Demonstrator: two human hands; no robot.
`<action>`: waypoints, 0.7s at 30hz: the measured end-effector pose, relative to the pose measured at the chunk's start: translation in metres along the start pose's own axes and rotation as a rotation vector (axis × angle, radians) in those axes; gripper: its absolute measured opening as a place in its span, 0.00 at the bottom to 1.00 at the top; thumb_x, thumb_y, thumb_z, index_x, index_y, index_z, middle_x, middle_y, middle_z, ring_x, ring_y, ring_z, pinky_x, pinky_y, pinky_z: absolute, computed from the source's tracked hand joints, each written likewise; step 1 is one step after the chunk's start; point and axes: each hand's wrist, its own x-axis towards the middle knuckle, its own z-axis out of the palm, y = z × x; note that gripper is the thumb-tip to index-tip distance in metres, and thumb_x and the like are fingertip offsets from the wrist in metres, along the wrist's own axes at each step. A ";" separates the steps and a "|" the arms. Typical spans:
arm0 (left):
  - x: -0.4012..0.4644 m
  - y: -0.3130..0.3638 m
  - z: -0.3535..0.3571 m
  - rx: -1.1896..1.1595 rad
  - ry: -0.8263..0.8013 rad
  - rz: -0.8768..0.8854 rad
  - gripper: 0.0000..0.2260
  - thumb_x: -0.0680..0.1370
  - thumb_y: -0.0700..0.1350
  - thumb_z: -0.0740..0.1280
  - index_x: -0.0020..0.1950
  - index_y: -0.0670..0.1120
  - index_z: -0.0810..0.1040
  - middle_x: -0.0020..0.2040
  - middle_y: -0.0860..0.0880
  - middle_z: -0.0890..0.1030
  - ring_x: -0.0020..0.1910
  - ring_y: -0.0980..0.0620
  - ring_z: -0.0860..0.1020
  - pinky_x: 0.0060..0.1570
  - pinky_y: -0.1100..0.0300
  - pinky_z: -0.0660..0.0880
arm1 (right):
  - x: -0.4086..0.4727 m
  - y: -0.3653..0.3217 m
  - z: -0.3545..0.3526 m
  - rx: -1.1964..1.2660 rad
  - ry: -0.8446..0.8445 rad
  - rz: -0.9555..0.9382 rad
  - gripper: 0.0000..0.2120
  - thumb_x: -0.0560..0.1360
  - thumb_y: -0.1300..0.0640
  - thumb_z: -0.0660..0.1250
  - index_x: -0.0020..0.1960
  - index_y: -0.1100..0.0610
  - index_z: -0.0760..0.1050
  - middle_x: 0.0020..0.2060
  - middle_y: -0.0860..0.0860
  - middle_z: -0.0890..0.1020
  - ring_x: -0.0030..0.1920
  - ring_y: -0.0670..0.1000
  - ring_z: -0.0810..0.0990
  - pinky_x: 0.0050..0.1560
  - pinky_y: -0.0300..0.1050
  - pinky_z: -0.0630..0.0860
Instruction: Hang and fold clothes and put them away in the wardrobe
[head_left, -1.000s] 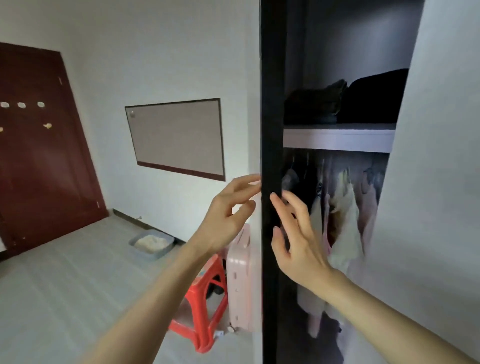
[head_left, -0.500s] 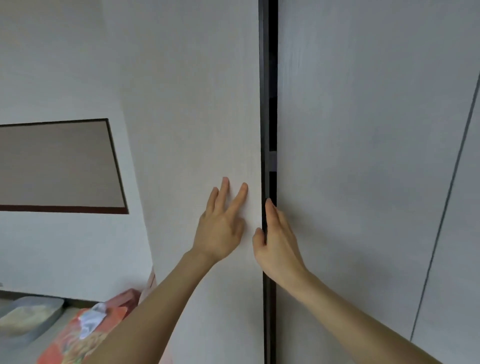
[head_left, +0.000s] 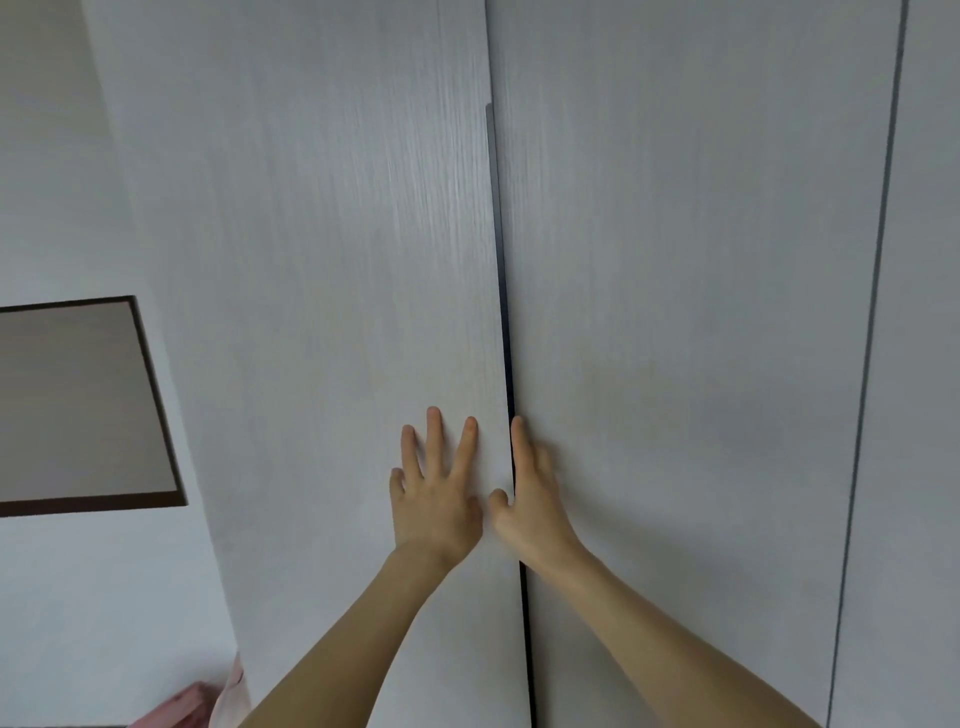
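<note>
The wardrobe fills most of the view, and its left door (head_left: 337, 312) and right door (head_left: 685, 312) meet in a thin dark seam (head_left: 506, 364) that runs up just between the two hands. The left hand (head_left: 434, 493) lies flat on the left door, fingers (head_left: 434, 431) straight and spread wide, holding nothing. The right hand (head_left: 535, 504) rests edge-on against the right door beside the seam, its fingers straight and close together, thumb crossing toward the left door; it also holds nothing.

The risk I see is at the seam: the right thumb sits at the gap, so a firm push could pinch it between the door edges. An uneven push might also leave one door proud of the other, or let it spring back.

Well left of the fingers hangs a dark-framed board (head_left: 72, 400); below them, at the bottom edge, something pink (head_left: 187, 706) shows, too blurred to name.

No clothes show; whatever is stored lies behind the doors. No writing, label or brand can be read anywhere.
</note>
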 end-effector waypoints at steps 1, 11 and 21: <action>0.004 -0.001 0.002 0.013 -0.002 -0.004 0.35 0.79 0.55 0.57 0.74 0.57 0.33 0.74 0.46 0.29 0.74 0.38 0.36 0.71 0.46 0.55 | 0.004 0.002 0.002 -0.002 0.017 0.010 0.37 0.76 0.64 0.58 0.76 0.50 0.40 0.74 0.50 0.51 0.73 0.49 0.54 0.58 0.30 0.59; 0.013 -0.004 0.007 0.039 -0.003 0.001 0.34 0.79 0.48 0.58 0.75 0.57 0.37 0.75 0.46 0.32 0.74 0.39 0.38 0.69 0.46 0.56 | 0.022 0.011 0.004 -0.092 0.047 0.010 0.37 0.75 0.63 0.59 0.77 0.51 0.42 0.69 0.53 0.57 0.64 0.52 0.68 0.60 0.48 0.72; 0.021 -0.009 0.014 0.163 -0.082 -0.021 0.43 0.77 0.56 0.63 0.72 0.58 0.28 0.72 0.46 0.26 0.71 0.35 0.30 0.69 0.38 0.57 | 0.028 0.028 -0.003 -0.861 0.145 -0.114 0.41 0.67 0.58 0.70 0.75 0.59 0.55 0.70 0.60 0.64 0.70 0.63 0.62 0.68 0.62 0.59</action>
